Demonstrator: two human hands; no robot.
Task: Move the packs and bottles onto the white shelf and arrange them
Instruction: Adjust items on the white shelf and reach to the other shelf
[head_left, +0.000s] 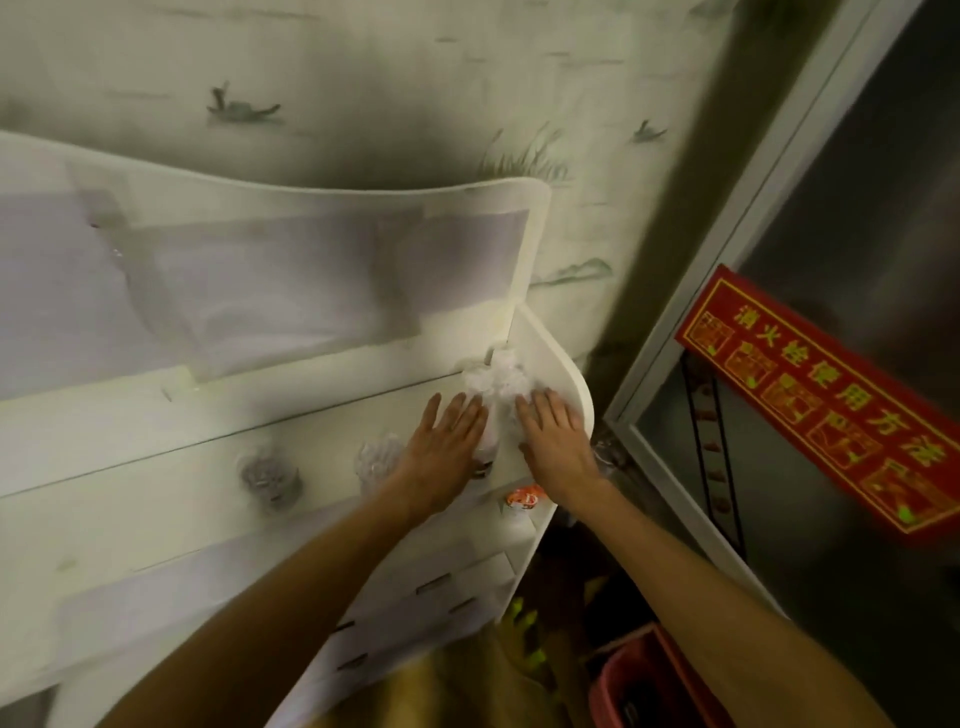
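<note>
Pressing both flat, open hands, left hand (447, 436) and right hand (553, 434), against the crinkly clear plastic pack (498, 384), we should nudge it squarely into the far right corner of the white wooden shelf (566, 374). Two clear bottles (270, 475) stand left; contents blurred.

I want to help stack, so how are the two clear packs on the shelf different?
The left pack has dark, greyish contents; the middle pack looks pale and whitish. The left pack stands apart from the hands; the middle pack sits right beside the left hand. Both are clear, blurry, and stand on the same board of the white shelf.
</note>
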